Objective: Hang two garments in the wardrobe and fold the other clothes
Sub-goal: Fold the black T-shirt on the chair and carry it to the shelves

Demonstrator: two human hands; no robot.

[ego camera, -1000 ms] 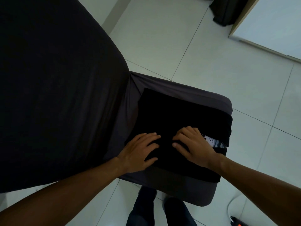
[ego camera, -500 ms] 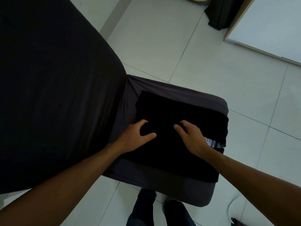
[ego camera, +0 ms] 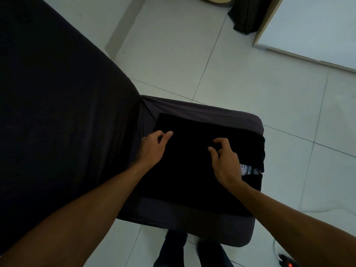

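A folded black garment (ego camera: pixel 192 174) lies flat on a cushion covered in dark grey cloth (ego camera: pixel 212 114). My left hand (ego camera: pixel 154 149) sits on the garment's left part, thumb and bent forefinger pinching the fabric. My right hand (ego camera: pixel 225 160) is on the garment's middle right, fingers curled into the cloth. A bit of white patterned fabric (ego camera: pixel 248 169) peeks out between black layers at the right edge, beside my right wrist.
A large dark covered surface (ego camera: pixel 57 112) fills the left side and joins the cushion. White floor tiles (ego camera: pixel 250 83) surround it. A pale cabinet panel (ego camera: pixel 308 26) and dark hanging cloth (ego camera: pixel 246 14) are at the top right. A power strip with a red light (ego camera: pixel 289 264) lies bottom right.
Both hands went from lying flat on the garment's near half to sliding farther up it, and their fingers have curled into the fabric.
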